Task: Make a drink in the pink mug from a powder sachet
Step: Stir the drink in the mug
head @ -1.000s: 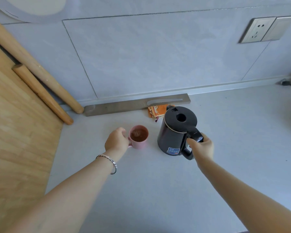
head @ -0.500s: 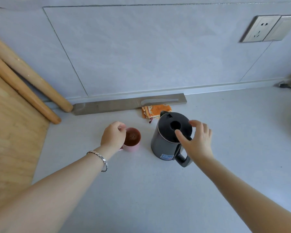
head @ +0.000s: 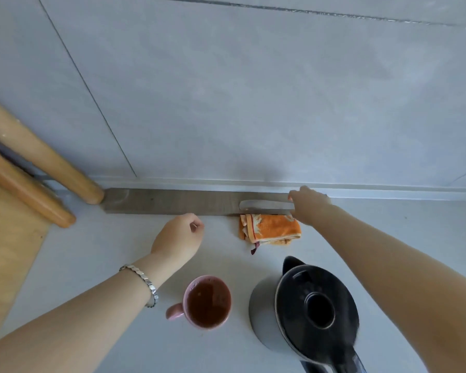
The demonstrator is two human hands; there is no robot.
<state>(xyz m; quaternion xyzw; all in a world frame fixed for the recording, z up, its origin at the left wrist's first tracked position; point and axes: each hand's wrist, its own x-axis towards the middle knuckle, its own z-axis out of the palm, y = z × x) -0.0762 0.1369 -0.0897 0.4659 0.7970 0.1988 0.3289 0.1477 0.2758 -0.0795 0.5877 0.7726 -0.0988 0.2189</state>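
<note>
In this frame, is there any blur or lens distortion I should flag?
Head view: wide-angle bending curves the wall-counter edge and the rolling pins; the right hand at the metal strip is slightly motion-smeared; the kettle near the lower edge looks stretched; the pink mug reads sharp; lighting soft, no glare.

Pink mug (head: 197, 308): pale pink outside, contents dark reddish-brown. Kettle (head: 312, 308), at 3 o'clock of the mug: black lid and upper body, grey lower side. Cloth (head: 269, 228), at 12 o'clock of the kettle: orange, with a pale patterned band and a dark red corner. Strip (head: 172, 201) along the wall foot: grey-brown; the utensil (head: 264, 205) on it is silver-white. Rolling pins (head: 38, 162), at 10 o'clock of the mug: light wood. Board (head: 8, 246) beneath them: pale yellow wood. Bracelet (head: 145, 281): silver. Countertop (head: 135, 345) and wall (head: 253, 90): light grey.
</note>
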